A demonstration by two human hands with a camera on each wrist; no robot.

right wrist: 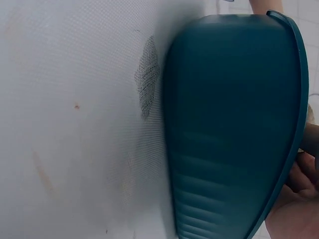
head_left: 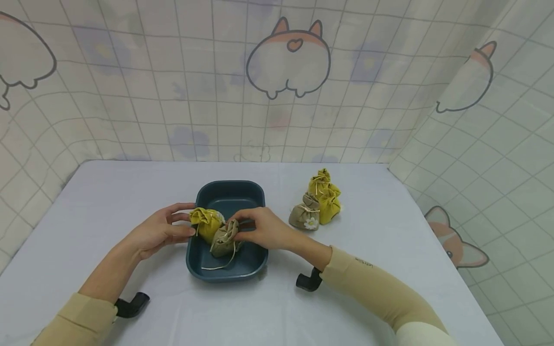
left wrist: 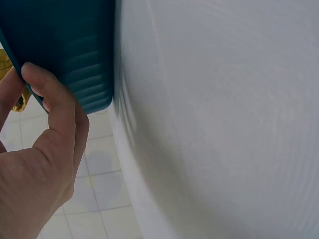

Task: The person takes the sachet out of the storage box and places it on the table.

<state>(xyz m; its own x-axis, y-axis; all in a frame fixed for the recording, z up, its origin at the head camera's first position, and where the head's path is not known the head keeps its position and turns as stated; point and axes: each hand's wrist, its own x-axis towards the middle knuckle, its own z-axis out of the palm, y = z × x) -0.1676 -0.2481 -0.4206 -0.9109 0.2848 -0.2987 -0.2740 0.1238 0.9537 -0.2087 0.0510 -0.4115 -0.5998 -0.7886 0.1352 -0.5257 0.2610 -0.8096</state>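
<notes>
My right hand (head_left: 264, 228) reaches over the dark teal basin (head_left: 229, 278) and pinches a beige drawstring pouch (head_left: 225, 240) near its gathered top. A loose cord trails from that pouch over the basin floor. Beside it, inside the basin, leans a yellow pouch (head_left: 207, 225) with a pale flower on it. At the left rim is my left hand (head_left: 162, 230), fingers fairly straight, fingertips right at the rim close to the yellow pouch. In the left wrist view a fingertip (left wrist: 32, 72) lies against the basin's outer wall. The right wrist view shows my right hand (right wrist: 294, 204) behind the rim.
Right of the basin, two yellow pouches (head_left: 330, 204) and a beige pouch (head_left: 303, 215) with a white daisy stand grouped on the white-covered table (head_left: 368, 240). A tiled-pattern curtain (head_left: 216, 120) with cartoon animals hangs behind and at the sides. Black camera mounts (head_left: 133, 305) sit under both wrists.
</notes>
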